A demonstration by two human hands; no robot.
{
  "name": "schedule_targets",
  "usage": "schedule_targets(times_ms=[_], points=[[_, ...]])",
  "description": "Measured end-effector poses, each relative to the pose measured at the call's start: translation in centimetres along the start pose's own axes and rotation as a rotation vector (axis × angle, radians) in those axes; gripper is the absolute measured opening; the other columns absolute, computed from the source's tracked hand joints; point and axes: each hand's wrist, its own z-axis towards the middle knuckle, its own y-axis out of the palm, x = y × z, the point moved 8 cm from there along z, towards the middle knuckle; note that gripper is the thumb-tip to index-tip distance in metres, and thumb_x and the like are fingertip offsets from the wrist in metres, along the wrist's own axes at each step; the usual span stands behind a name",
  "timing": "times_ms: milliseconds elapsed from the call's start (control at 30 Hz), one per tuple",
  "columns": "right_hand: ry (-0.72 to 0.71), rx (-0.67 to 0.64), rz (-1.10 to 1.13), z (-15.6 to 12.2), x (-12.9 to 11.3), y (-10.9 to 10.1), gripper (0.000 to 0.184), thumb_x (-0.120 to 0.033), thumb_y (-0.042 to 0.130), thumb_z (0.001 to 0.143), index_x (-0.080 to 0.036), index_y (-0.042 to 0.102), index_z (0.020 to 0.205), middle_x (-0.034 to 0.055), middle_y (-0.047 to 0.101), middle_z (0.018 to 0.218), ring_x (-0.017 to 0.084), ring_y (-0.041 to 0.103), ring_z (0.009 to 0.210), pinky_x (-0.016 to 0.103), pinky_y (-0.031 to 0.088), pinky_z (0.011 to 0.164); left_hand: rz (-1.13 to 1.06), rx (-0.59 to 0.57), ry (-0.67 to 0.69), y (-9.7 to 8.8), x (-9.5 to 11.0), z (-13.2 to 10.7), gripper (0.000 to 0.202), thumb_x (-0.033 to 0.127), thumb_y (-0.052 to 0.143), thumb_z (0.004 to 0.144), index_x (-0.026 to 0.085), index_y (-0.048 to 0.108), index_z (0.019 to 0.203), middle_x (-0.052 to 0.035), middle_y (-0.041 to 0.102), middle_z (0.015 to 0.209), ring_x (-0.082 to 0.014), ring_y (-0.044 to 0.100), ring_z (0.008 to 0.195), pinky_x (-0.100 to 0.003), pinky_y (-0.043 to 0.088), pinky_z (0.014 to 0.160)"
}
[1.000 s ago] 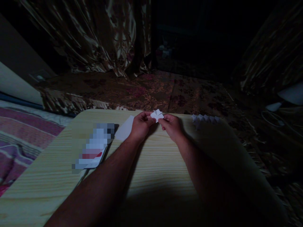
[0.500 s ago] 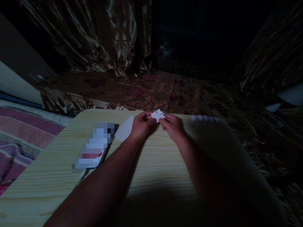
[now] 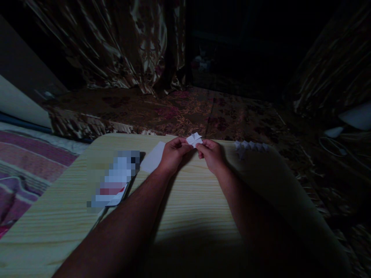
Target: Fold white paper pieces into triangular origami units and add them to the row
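Left hand is up near the far edge of the wooden table, thumb & forefinger pinched onto the left side of a small folded white paper piece; right hand mirrors it, fingertips closed on the piece's right/lower corner. So both hands are gripping the same piece, holding it just off the tabletop, approx centred between them. Progress, as I read it: piece is already well into its folds, w/ pointed flaps showing along the top & creases meeting near the middle, but it's being worked rather than set down, so I'd judge it not finished yet. Off to the right sits a row of small folded paper pieces lying along the table's far edge, which look like completed units; count is hard to tell in this dim light. Left of the left hand lies a flat white sheet, unfolded, prob stock for more. Orientation: the held piece is roughly square-ish, so no strong long axis; if anything its wider span runs left-right between the two hands, flap tips pointing up and away from the person, flat face tilted toward the camera. Further out, a blurred-out packet lies on the table's left part, long side running diagonally. Beyond the table: patterned dark fabric and curtains.
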Motion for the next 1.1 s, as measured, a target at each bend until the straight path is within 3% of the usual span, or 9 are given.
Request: schedule_targets(times_ms=[200, 533, 667, 867, 1100], points=[[0.012, -0.027, 0.002, -0.1, -0.4, 0.1, 0.025, -0.038, 0.061, 0.074, -0.018, 0.051, 0.064, -0.0062, 0.048, 0.051, 0.007, 0.042, 0.044, 0.021, 0.033, 0.046, -0.025, -0.046, 0.005, 0.4, -0.1, -0.1, 0.021, 0.022, 0.074, 0.062, 0.015, 0.063, 0.078, 0.0024, 0.058, 0.065, -0.0077, 0.048, 0.053, -0.021, 0.035, 0.052], [0.143, -0.123, 0.148, 0.2, 0.7, 0.5, 0.023, -0.040, 0.058, 0.073, -0.020, 0.050, 0.068, -0.0069, 0.047, 0.048, 0.007, 0.040, 0.039, 0.022, 0.030, 0.041, -0.074, -0.068, 0.043, 0.6, 0.7, 0.0, 0.053, 0.019, 0.071, 0.065, 0.019, 0.060, 0.117, -0.0032, 0.067, 0.085, -0.0109, 0.057, 0.066, -0.022, 0.042, 0.059], [0.145, -0.148, 0.138, 0.3, 0.7, 0.6, 0.020, -0.037, 0.058, 0.072, -0.019, 0.051, 0.066, -0.0060, 0.047, 0.047, 0.008, 0.041, 0.038, 0.023, 0.030, 0.040, -0.085, -0.077, 0.062, 0.7, 0.7, 0.0, 0.051, 0.019, 0.075, 0.063, 0.019, 0.063, 0.113, -0.0058, 0.068, 0.096, -0.0137, 0.060, 0.078, -0.023, 0.045, 0.064], [0.164, -0.188, 0.092, 0.1, 0.6, 1.0, 0.019, -0.033, 0.059, 0.070, -0.018, 0.051, 0.062, -0.0058, 0.048, 0.046, 0.007, 0.040, 0.037, 0.022, 0.029, 0.038, -0.084, -0.121, 0.054, 0.9, 0.5, 0.0, 0.043, 0.018, 0.079, 0.060, 0.017, 0.067, 0.102, -0.0058, 0.069, 0.091, -0.0151, 0.063, 0.079, -0.028, 0.048, 0.074], [0.159, -0.207, 0.057, 0.1, 0.5, 1.2, 0.021, -0.035, 0.061, 0.071, -0.017, 0.055, 0.063, -0.0055, 0.048, 0.046, 0.006, 0.039, 0.037, 0.021, 0.027, 0.037, -0.040, -0.130, 0.143, 0.6, 1.1, 0.0, 0.030, 0.019, 0.082, 0.055, 0.016, 0.070, 0.082, -0.0088, 0.065, 0.111, -0.0202, 0.061, 0.100, -0.032, 0.046, 0.088]])
